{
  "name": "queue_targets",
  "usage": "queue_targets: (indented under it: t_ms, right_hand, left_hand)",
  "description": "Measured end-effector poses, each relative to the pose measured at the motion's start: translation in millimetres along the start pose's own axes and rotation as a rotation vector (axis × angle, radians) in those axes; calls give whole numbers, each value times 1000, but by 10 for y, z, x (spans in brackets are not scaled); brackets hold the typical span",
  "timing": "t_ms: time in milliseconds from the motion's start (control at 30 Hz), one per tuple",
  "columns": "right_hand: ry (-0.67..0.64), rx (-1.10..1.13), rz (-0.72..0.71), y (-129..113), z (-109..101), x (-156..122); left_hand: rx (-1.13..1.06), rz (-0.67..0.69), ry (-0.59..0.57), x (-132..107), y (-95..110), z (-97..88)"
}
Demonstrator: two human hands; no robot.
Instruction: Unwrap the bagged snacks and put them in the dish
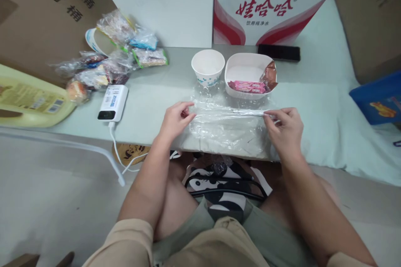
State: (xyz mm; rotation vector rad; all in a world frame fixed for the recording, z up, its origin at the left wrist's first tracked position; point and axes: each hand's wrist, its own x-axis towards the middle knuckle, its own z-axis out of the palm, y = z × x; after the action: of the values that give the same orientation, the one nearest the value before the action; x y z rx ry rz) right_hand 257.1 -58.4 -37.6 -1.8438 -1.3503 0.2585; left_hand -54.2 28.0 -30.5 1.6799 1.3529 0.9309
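A clear plastic bag (227, 127) lies flat on the pale table (150, 108) in front of me. My left hand (176, 119) pinches the bag's top edge at its left end. My right hand (283, 127) pinches the same edge at its right end, so the strip is stretched between both hands. Just behind the bag stand a white paper cup (208, 66) and a white bowl (249, 76) holding pink snack packets (249, 86) and a brown wrapper.
A pile of bagged snacks (108, 60) lies at the back left beside a white power bank (113, 102) with a cable. A yellow jug (29, 100) lies far left. A black phone (278, 52) rests before white cartons (269, 4). A blue box (377, 98) sits right.
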Motion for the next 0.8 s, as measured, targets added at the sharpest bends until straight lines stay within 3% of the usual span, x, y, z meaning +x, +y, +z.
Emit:
queue_targets:
  t_ms: [67,133,233,333,500,633,733,800]
  right_hand:
    - [87,-73,-73,-8,-55,9]
    - [85,-44,-151,-18,-120,11]
    - [-125,291,-160,-30,-175,-9]
    - [-308,584,31,-56,-147,-45]
    - [-306,537,279,-106,-78,-59]
    - [-270,611,460,-76,-84,-8]
    - [-237,727,494,-38,-80,10]
    - [-296,751,463,-24,-61,-8]
  left_hand:
    - [44,45,32,-3,35,-46]
    - [-37,92,27,-24,80,-95]
    - [-412,86,-95,-74,148,-133]
    - [-692,-81,-179,-99,200,-98]
    - [-487,-274,-54,-30,198,18]
    - [-383,-344,-95,19,180,31]
    - [-437,-413,-85,30,204,9]
    - [-489,-457,-59,35,221,-1]
